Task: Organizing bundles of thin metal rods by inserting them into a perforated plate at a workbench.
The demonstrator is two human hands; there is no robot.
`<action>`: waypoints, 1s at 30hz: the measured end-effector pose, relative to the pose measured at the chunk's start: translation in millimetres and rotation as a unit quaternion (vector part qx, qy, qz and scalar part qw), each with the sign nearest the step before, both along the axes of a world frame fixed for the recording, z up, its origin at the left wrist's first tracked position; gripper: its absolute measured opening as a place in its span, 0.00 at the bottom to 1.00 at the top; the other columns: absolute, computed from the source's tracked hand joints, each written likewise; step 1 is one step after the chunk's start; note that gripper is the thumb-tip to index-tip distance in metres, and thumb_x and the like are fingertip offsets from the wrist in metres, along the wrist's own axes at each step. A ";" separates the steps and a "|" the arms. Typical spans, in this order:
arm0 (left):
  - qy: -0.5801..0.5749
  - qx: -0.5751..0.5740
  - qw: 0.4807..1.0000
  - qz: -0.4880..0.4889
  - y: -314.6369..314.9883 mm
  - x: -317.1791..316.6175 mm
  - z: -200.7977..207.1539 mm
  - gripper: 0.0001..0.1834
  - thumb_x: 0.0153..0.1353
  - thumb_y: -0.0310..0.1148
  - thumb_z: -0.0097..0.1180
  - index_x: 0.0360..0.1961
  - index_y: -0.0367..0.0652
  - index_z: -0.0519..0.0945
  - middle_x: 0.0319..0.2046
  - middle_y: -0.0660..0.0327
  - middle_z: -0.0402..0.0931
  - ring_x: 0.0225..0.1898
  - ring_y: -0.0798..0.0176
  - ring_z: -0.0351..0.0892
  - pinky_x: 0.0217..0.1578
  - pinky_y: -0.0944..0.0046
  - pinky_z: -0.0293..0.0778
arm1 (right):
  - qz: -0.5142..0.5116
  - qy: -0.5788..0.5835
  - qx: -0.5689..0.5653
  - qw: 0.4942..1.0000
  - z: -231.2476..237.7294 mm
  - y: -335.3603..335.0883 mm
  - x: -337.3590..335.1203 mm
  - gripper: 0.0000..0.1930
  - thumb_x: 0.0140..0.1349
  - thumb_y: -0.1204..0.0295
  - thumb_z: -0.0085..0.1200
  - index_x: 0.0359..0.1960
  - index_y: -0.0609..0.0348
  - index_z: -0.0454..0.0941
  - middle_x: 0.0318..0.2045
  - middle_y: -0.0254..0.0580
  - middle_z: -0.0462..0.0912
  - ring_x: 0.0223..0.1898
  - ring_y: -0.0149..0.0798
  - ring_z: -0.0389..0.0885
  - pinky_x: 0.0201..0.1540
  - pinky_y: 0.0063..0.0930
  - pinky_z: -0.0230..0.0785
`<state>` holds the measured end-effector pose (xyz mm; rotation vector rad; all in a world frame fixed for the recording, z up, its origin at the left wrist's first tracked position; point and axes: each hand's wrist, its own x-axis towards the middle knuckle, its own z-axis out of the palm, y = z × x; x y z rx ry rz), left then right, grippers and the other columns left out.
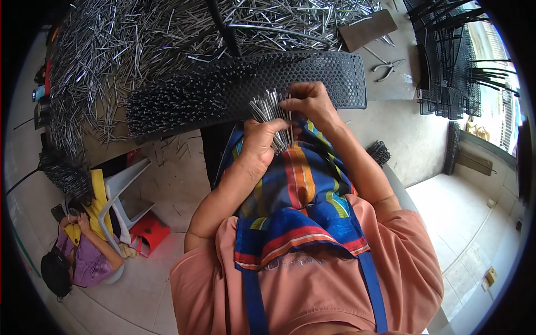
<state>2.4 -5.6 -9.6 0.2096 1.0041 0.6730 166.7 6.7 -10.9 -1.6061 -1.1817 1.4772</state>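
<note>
My left hand [259, 139] is closed round a bundle of thin metal rods [271, 109], held upright over my lap. At the bundle's upper right side my right hand [314, 103] pinches a rod between thumb and fingertips; its other fingers are curled. Just beyond both hands lies a long black perforated panel [332, 75], slightly curved in this view. Its left part is densely filled with standing rods [173, 100], while bare holes show on the right part.
A large heap of loose rods [145, 33] covers the table beyond the panel. Pliers [387, 68] and a brown flat plate [368, 30] lie at right. Black mesh racks [446, 61] stand farther right. A seated person [92, 251] works at lower left beside a grey plastic chair [120, 190].
</note>
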 end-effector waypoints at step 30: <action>0.013 -0.026 1.000 0.012 -11.5 -22.4 -9.4 0.11 0.52 0.15 0.58 0.39 0.32 0.80 0.31 0.51 0.83 0.27 0.54 0.85 0.28 0.59 0.83 | -0.149 -0.069 0.396 0.904 -7.8 42.5 -23.4 0.07 0.50 0.86 0.64 0.32 0.66 0.84 0.31 0.38 0.84 0.32 0.26 0.80 0.36 0.18 0.71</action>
